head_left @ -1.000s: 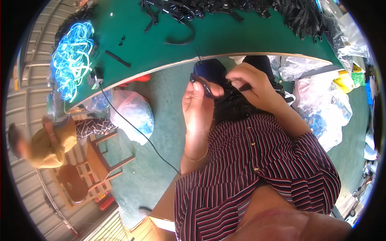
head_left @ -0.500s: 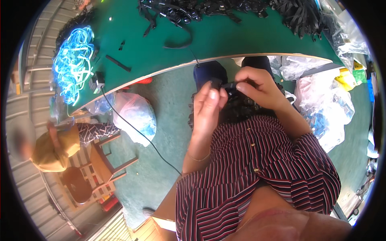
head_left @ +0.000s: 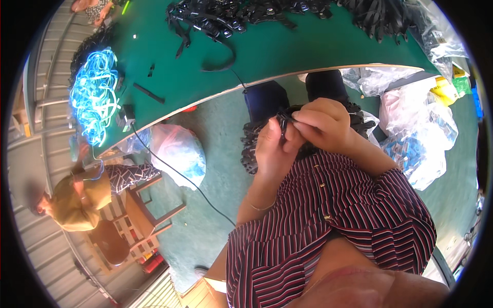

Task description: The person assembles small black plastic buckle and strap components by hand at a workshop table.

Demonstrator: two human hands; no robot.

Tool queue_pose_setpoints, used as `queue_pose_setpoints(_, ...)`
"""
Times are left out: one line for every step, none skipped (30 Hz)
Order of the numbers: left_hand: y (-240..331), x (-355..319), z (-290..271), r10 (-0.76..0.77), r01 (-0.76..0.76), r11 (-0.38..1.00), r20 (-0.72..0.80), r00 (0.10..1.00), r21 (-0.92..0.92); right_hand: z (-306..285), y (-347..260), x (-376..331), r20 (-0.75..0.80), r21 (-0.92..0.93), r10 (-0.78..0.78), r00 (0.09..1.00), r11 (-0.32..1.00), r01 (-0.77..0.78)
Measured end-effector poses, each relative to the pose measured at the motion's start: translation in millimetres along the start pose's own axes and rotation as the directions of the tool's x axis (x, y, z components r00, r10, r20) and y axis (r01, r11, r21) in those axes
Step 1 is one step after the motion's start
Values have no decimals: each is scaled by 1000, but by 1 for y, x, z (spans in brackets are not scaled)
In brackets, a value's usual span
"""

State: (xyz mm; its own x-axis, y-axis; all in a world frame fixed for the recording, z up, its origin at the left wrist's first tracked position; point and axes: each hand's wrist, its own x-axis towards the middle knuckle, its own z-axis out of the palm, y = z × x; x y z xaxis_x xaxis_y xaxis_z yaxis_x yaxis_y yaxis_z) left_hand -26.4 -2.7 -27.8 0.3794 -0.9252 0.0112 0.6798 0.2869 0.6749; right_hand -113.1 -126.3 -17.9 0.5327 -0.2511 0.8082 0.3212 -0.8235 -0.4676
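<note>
Above my lap, my left hand [head_left: 276, 146] and my right hand [head_left: 324, 123] meet on a black strap [head_left: 283, 124]. My left thumb and fingers pinch its lower part, while the right fingertips grip the upper end. Fingers hide much of the strap, so its fittings cannot be made out. Beneath and beside the hands, a heap of black straps [head_left: 250, 149] lies across my lap.
The green table [head_left: 308, 49] ahead bears a pile of black straps with buckles [head_left: 246, 14], a bundle of blue cords [head_left: 95, 95] and a black bar [head_left: 149, 93]. Filled plastic bags [head_left: 177, 154] stand below. A co-worker [head_left: 84, 197] sits at left.
My hands have come closer together, and the left has moved slightly right. The strap now hangs more upright between the fingers. At left, the co-worker's arm has risen toward the blue cords.
</note>
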Motion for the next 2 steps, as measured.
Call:
queue_pose_setpoints(0, 0, 0, -8, 9, 998, 14, 1000, -59, -1, 0, -1, 11, -23, -5, 1000, 1000, 5)
queue_pose_setpoints(1, 0, 0, -15, 18, 993, 26, 1000, -118, -4, -1, -4, 23, -50, -9, 1000, 999, 10)
